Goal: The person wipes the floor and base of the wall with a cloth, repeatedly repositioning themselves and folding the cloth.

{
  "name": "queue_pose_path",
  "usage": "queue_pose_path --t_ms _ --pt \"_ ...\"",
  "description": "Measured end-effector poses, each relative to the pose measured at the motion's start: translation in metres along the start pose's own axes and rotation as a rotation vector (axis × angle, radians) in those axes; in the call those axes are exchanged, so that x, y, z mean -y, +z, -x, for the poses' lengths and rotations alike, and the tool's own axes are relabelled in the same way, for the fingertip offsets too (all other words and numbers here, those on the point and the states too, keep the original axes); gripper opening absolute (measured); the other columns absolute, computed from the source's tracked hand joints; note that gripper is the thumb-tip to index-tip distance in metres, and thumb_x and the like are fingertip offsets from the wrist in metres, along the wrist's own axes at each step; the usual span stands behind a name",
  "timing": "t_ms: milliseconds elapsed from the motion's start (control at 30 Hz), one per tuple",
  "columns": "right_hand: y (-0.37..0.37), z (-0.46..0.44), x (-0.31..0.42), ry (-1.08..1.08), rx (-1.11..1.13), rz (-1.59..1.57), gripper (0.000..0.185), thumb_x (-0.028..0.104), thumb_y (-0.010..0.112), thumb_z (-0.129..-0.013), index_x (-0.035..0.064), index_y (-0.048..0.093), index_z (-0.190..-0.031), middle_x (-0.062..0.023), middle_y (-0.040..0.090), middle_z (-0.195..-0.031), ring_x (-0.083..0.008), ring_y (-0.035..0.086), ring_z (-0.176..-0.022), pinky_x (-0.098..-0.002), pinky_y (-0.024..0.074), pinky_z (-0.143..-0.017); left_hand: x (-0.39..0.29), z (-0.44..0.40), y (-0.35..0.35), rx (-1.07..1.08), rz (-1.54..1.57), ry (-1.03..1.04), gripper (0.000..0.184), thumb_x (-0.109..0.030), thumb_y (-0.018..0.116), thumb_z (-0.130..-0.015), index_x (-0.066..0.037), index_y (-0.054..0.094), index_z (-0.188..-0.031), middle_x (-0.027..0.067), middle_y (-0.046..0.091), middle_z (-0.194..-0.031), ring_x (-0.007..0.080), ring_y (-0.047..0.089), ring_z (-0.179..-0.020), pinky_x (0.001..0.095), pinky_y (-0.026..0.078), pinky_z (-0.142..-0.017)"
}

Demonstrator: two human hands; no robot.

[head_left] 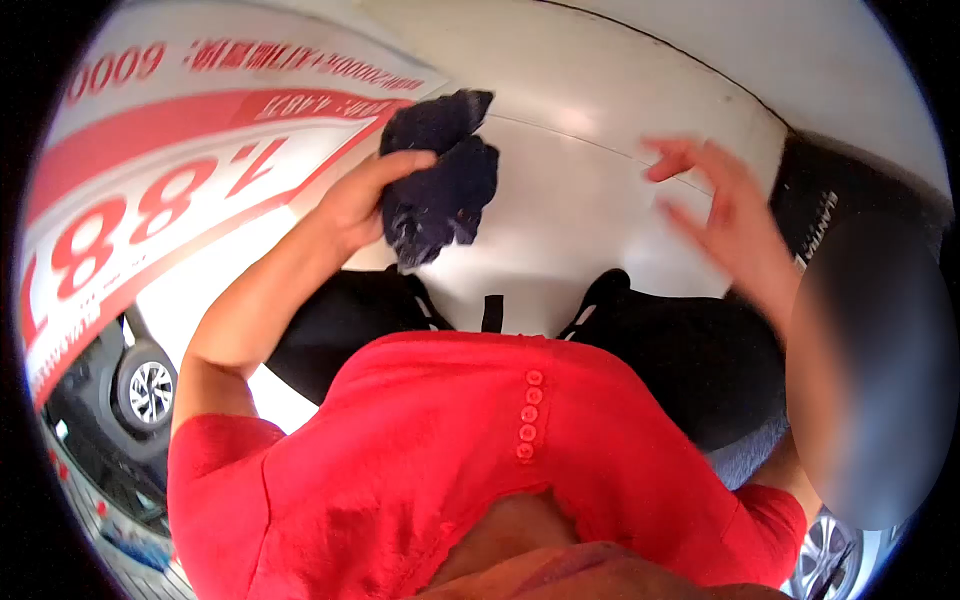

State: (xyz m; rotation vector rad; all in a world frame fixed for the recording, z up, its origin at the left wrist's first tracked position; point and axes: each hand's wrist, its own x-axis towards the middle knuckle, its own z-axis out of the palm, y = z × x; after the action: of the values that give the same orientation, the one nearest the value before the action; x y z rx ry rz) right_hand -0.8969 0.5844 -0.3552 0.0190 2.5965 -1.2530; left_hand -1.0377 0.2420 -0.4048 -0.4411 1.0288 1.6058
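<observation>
My left hand [362, 200] is closed around a bunched dark navy cloth [440, 185], its thumb lying across the near side. Pale specks dot the folded fabric, which hangs above the floor between my body and the wall. To the right, my right hand [715, 205] is raised with its fingers apart and nothing in them. It is slightly smeared by motion and well clear of the cloth.
A large red and white printed sign [150, 190] stands at left, with a car wheel [150, 390] below it. My black shoes [600, 290] are on the pale tiled floor [560, 190]. A black panel with white lettering [815, 215] is at right, partly covered by a blurred dark oval [875, 370].
</observation>
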Motion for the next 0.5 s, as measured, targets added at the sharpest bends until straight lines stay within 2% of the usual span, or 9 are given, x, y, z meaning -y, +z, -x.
queue_pose_path --t_ms 33,100,167,200,233,300,333,433,500 --pt "0.003 0.023 0.039 -0.090 0.021 0.203 0.045 0.004 0.069 -0.078 0.0075 0.060 -0.122 -0.0070 0.066 -0.107 -0.0237 0.061 -0.110 -0.0465 0.0336 -0.110 0.000 0.001 0.000 0.064 0.026 0.013 0.046 -0.011 0.059 -0.094 0.005 0.047 -0.135 0.0181 0.063 -0.124 0.0273 0.065 -0.111 0.0411 0.052 -0.100" --pt "0.011 0.043 0.084 -0.094 0.255 0.286 0.043 0.011 0.070 -0.080 0.0110 0.059 -0.122 -0.0065 0.064 -0.112 -0.0247 0.061 -0.110 -0.0505 0.0286 -0.111 0.002 0.006 0.003 0.099 0.178 -0.044 0.049 -0.011 0.057 -0.094 0.005 0.044 -0.138 0.0191 0.060 -0.129 0.0279 0.063 -0.115 0.0421 0.050 -0.103" --pt "0.029 0.052 0.088 -0.028 0.300 0.102 0.041 0.015 0.070 -0.082 0.0126 0.059 -0.121 -0.0056 0.065 -0.112 -0.0227 0.061 -0.109 -0.0469 0.0295 -0.111 0.007 0.015 0.000 0.069 0.236 -0.088 0.053 -0.011 0.057 -0.094 0.005 0.040 -0.141 0.0194 0.056 -0.135 0.0287 0.060 -0.120 0.0425 0.048 -0.105" --pt "0.030 0.051 0.088 0.048 0.306 0.136 0.037 0.012 0.067 -0.084 0.0129 0.060 -0.120 -0.0062 0.066 -0.110 -0.0232 0.061 -0.107 -0.0439 0.0340 -0.105 0.009 0.021 0.003 0.031 0.191 -0.070 0.060 -0.016 0.057 -0.093 0.006 0.036 -0.144 0.0233 0.052 -0.139 0.0344 0.056 -0.125 0.0482 0.044 -0.109" --pt "0.029 0.049 0.085 0.060 0.303 0.132 0.037 0.012 0.067 -0.084 0.0129 0.060 -0.120 -0.0062 0.066 -0.110 -0.0232 0.061 -0.107 -0.0439 0.0340 -0.105 0.011 0.027 0.008 0.031 0.206 -0.051 0.060 -0.017 0.056 -0.093 0.007 0.036 -0.144 0.0235 0.053 -0.139 0.0347 0.056 -0.124 0.0486 0.045 -0.108" --pt "0.028 0.049 0.084 0.128 0.101 0.164 0.033 0.010 0.064 -0.086 0.0127 0.061 -0.119 -0.0039 0.067 -0.100 -0.0220 0.063 -0.096 -0.0402 0.0396 -0.096 0.014 0.040 0.007 -0.001 0.284 -0.105 0.060 -0.018 0.056 -0.093 0.008 0.036 -0.143 0.0242 0.053 -0.137 0.0348 0.057 -0.123 0.0492 0.046 -0.107" --pt "0.028 0.051 0.086 0.149 0.106 0.157 0.033 0.010 0.064 -0.086 0.0127 0.061 -0.119 -0.0039 0.067 -0.100 -0.0220 0.063 -0.096 -0.0402 0.0396 -0.096 0.017 0.044 0.008 0.000 0.286 -0.128 0.060 -0.018 0.056 -0.093 0.008 0.036 -0.143 0.0242 0.053 -0.137 0.0348 0.057 -0.123 0.0492 0.046 -0.107" --pt "0.026 0.057 0.090 0.032 0.188 0.131 0.029 0.011 0.063 -0.084 0.0105 0.061 -0.114 -0.0043 0.066 -0.086 -0.0240 0.063 -0.082 -0.0410 0.0432 -0.083 0.018 0.054 0.018 0.068 0.381 -0.166 0.060 -0.018 0.056 -0.093 0.008 0.037 -0.143 0.0252 0.054 -0.137 0.0356 0.058 -0.122 0.0500 0.048 -0.105" --pt "0.024 0.054 0.098 0.122 0.232 0.124 0.027 0.011 0.062 -0.085 0.0090 0.062 -0.111 -0.0049 0.066 -0.085 -0.0249 0.063 -0.078 -0.0412 0.0436 -0.081 0.016 0.060 0.033 0.106 0.329 -0.139 0.067 -0.023 0.061 -0.090 0.008 0.036 -0.144 0.0256 0.052 -0.138 0.0361 0.057 -0.123 0.0504 0.048 -0.104"
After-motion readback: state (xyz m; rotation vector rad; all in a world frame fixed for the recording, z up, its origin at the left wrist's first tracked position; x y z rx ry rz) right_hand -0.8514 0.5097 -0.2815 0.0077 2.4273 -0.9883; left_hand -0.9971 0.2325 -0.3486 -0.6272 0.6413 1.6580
